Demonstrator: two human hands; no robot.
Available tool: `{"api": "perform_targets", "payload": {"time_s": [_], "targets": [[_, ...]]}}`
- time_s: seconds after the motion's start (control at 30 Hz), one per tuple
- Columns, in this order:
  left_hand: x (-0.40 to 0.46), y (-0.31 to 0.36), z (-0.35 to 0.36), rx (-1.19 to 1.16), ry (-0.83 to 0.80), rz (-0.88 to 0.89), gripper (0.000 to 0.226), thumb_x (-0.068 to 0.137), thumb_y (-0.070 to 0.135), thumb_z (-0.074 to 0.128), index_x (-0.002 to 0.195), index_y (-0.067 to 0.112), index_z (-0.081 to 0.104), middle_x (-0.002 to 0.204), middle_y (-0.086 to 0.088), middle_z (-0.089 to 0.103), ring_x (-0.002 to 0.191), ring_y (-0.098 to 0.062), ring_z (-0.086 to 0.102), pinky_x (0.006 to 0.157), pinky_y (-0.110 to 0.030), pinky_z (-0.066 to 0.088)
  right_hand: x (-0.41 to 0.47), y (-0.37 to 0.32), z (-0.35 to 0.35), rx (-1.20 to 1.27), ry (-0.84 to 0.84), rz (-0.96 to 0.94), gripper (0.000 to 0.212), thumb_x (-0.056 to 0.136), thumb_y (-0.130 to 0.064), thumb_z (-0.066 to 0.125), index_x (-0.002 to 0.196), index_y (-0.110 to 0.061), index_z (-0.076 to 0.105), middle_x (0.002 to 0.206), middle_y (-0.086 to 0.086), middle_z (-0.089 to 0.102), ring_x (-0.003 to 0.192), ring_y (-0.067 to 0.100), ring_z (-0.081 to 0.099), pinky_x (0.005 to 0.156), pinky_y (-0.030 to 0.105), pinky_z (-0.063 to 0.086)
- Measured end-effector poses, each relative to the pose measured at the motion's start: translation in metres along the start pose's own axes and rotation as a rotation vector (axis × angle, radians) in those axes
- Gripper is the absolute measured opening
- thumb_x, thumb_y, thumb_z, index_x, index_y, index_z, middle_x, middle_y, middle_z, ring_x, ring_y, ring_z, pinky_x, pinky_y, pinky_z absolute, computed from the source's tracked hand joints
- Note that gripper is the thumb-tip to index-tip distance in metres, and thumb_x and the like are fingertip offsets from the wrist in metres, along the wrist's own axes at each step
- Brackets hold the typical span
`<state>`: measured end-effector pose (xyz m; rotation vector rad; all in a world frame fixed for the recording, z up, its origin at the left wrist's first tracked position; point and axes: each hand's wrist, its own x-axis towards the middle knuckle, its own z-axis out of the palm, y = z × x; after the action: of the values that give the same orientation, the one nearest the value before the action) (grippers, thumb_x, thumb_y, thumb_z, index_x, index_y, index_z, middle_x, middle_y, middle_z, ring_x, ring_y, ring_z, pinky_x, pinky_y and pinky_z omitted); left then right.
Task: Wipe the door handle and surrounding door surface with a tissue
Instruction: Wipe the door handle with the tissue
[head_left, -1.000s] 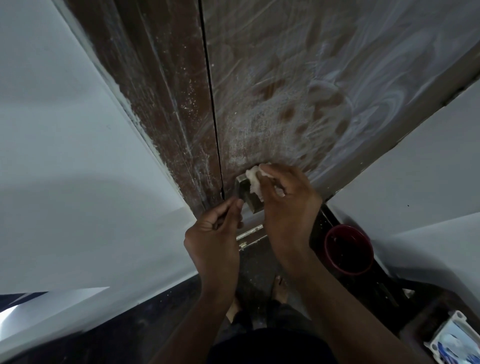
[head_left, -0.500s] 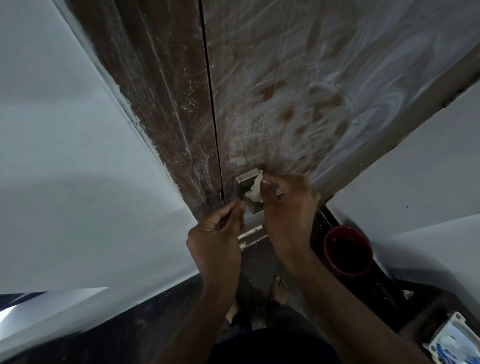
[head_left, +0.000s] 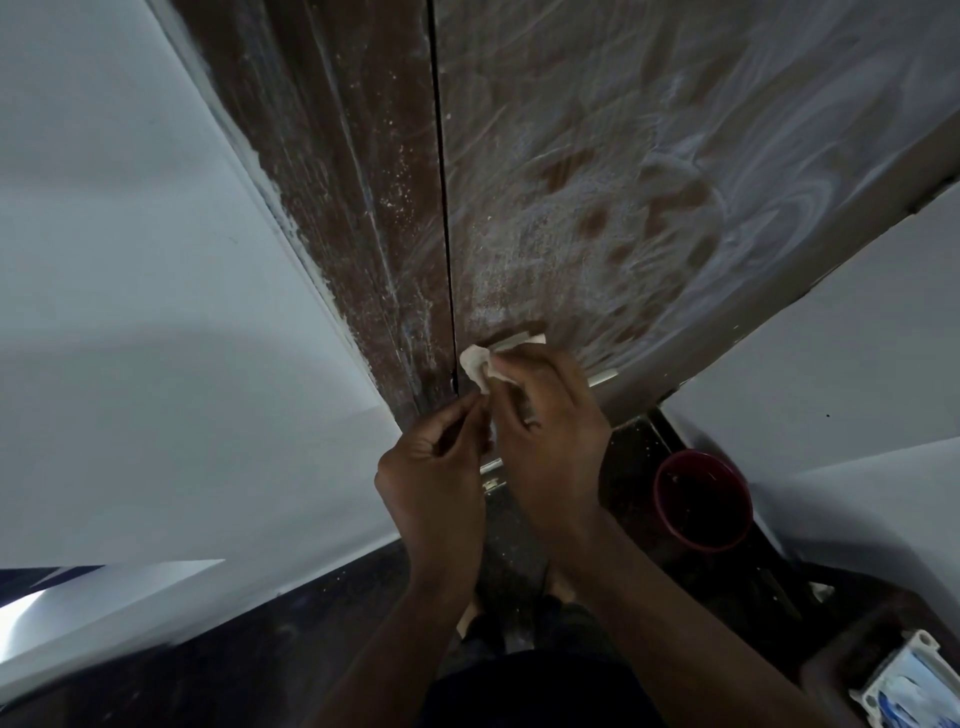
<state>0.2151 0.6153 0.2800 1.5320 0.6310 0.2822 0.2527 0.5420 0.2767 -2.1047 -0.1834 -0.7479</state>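
Right hand (head_left: 550, 415) reaches up, fingers curled, pinching the crumpled tissue (head_left: 478, 365) against the door handle (head_left: 519, 340) on the streaked brown door (head_left: 597, 208). Just below-left, left hand (head_left: 436, 467) pinches finger to thumb, contents unclear.

A crumpled white tissue (head_left: 477, 365) is being held bunched against the left end of a small pale metal door handle (head_left: 519, 340), most of which is being hidden from view. The dark brown wooden door (head_left: 597, 171) around it is being shown streaked with whitish swirls and powdery specks, a few bare brown patches lying above the handle.
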Motion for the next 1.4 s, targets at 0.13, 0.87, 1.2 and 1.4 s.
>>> {"api": "perform_targets", "payload": {"time_s": [0.13,0.87,1.2,1.4], "targets": [[0.001,-0.006,-0.006,0.043,0.015,0.015,0.020,0.089,0.015,0.077,0.107,0.025,0.080,0.087,0.020,0.079,0.079,0.005,0.074,0.074,-0.015,0.059,-0.012,0.013,0.012,-0.163,-0.062,-0.147,0.006,0.088,-0.005,0.070,0.088,-0.002,0.075,0.092,0.009,0.071,0.087,0.024,0.065,0.073,0.039,0.053],[0.007,-0.001,-0.026,0.264,-0.052,0.280,0.029,0.092,0.017,0.074,0.107,0.042,0.071,0.091,0.027,0.073,0.086,0.007,0.071,0.078,-0.009,0.053,-0.018,-0.010,0.012,0.041,0.056,0.185,0.006,0.085,-0.006,0.074,0.090,-0.006,0.077,0.088,0.003,0.074,0.080,0.017,0.068,0.068,0.038,0.057],[0.012,-0.013,-0.027,0.305,-0.139,0.237,0.023,0.092,0.021,0.072,0.110,0.036,0.074,0.098,0.025,0.074,0.089,0.009,0.072,0.081,-0.013,0.057,-0.063,0.014,0.018,-0.111,-0.039,0.000,0.011,0.092,-0.006,0.067,0.096,-0.001,0.076,0.096,0.010,0.073,0.088,0.020,0.069,0.076,0.030,0.057],[0.009,-0.009,-0.029,0.365,-0.101,0.357,0.025,0.092,0.021,0.072,0.109,0.039,0.069,0.099,0.025,0.072,0.090,0.011,0.071,0.079,-0.008,0.054,-0.057,0.002,0.022,1.146,0.081,1.484,0.028,0.078,-0.001,0.072,0.105,0.007,0.069,0.101,0.018,0.075,0.101,0.031,0.071,0.093,0.038,0.055]]}}
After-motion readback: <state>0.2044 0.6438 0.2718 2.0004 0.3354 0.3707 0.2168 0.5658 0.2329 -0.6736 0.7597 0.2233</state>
